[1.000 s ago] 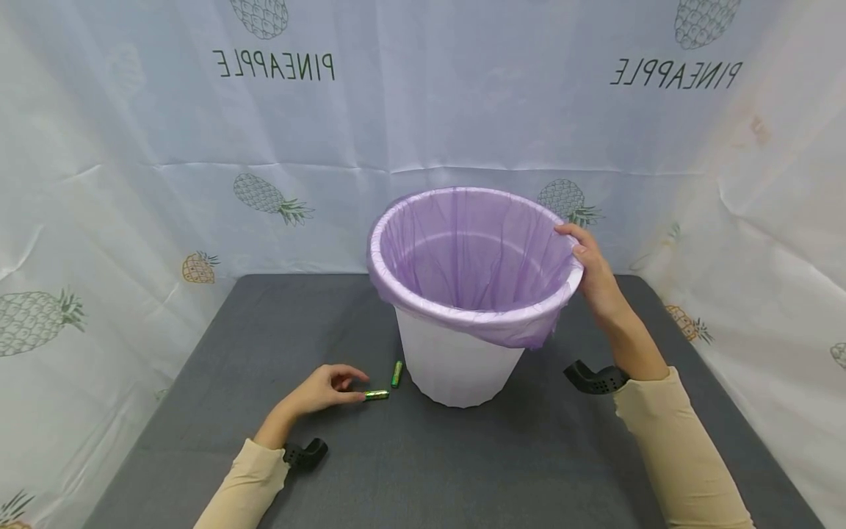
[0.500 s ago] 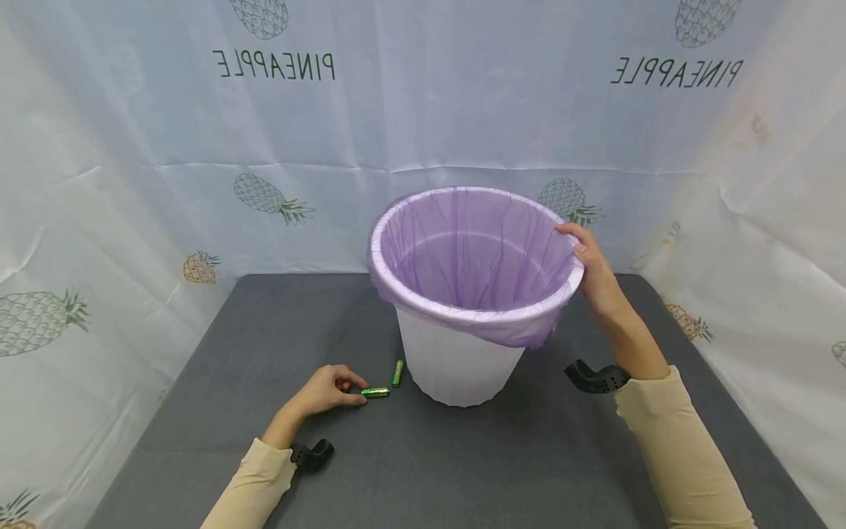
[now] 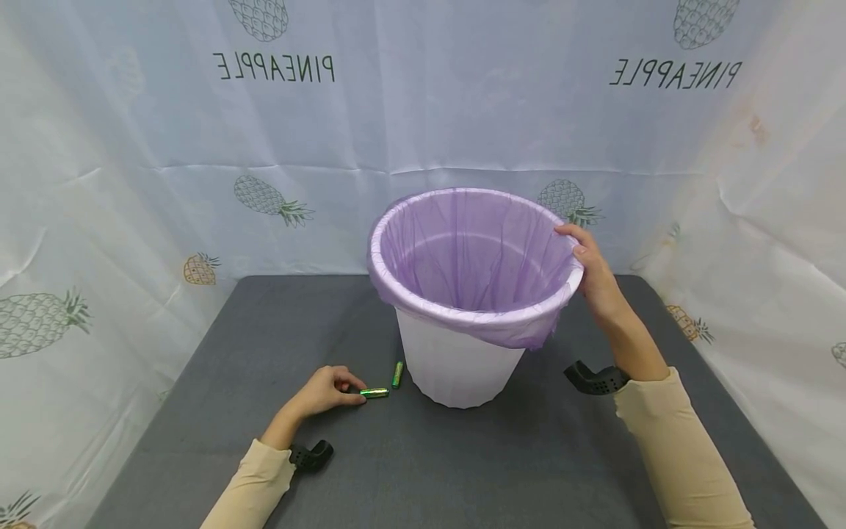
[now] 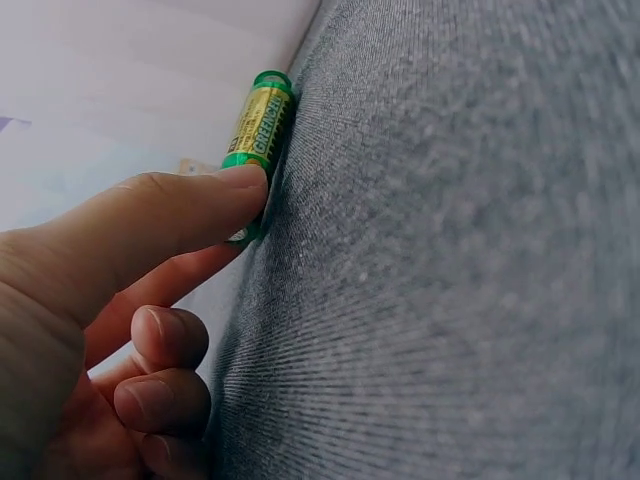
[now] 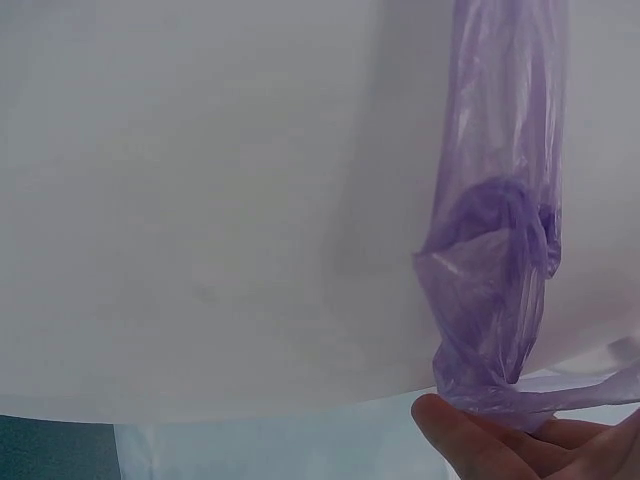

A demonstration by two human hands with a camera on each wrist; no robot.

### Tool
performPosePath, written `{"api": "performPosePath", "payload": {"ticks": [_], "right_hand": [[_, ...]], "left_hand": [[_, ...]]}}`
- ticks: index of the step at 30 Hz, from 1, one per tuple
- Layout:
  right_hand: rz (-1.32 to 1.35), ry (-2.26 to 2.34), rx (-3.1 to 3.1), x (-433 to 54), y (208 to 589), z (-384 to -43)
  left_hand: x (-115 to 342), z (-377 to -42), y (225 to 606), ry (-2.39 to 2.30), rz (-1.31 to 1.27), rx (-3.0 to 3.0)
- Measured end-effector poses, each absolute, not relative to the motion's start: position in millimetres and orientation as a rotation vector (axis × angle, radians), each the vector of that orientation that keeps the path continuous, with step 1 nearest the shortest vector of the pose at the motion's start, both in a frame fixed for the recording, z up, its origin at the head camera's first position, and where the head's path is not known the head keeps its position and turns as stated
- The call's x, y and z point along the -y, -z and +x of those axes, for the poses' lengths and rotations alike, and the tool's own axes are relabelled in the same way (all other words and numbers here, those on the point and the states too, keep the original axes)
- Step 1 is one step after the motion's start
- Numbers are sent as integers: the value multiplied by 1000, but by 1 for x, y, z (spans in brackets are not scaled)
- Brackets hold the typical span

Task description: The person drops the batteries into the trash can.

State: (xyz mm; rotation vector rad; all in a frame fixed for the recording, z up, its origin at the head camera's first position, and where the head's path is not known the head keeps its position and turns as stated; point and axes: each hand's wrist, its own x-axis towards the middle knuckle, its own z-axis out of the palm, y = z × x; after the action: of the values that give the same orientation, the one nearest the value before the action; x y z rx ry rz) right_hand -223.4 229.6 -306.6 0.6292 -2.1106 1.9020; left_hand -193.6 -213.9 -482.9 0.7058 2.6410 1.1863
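Note:
My left hand [image 3: 324, 389] pinches a green and yellow battery [image 4: 262, 125] between thumb and forefinger, low at the grey tabletop; its other fingers curl inward. A second green battery [image 3: 397, 375] lies just beyond, near the foot of a white bin [image 3: 456, 367]. A sheer purple bag [image 3: 463, 272] lines that bin and folds over its rim. At the right side my right hand [image 3: 591, 272] grips the rim, thumb outside the lip and fingers over the edge. In the right wrist view, bunched purple bag [image 5: 490, 280] hangs against the white wall beside the fingertips.
The dark grey table [image 3: 436, 477] carries the bin right of its middle. A white pineapple-print curtain [image 3: 357, 125] encloses the back and sides. Black camera mounts, such as the one on the left wrist [image 3: 312, 455], stick out inward from both forearms.
The left hand has shifted slightly right and closed its thumb and forefinger on the nearer battery, which has turned a little. The right hand and bin stay in place.

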Motion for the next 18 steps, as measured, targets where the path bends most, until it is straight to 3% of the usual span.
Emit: {"api": "performPosePath", "payload": {"ticks": [9, 18], "right_hand": [[654, -1924, 2087, -230, 307, -224], [661, -1908, 2090, -230, 308, -224]], "left_hand": [[205, -187, 458, -1315, 688, -2632], [220, -197, 461, -1471, 750, -2633]]}}
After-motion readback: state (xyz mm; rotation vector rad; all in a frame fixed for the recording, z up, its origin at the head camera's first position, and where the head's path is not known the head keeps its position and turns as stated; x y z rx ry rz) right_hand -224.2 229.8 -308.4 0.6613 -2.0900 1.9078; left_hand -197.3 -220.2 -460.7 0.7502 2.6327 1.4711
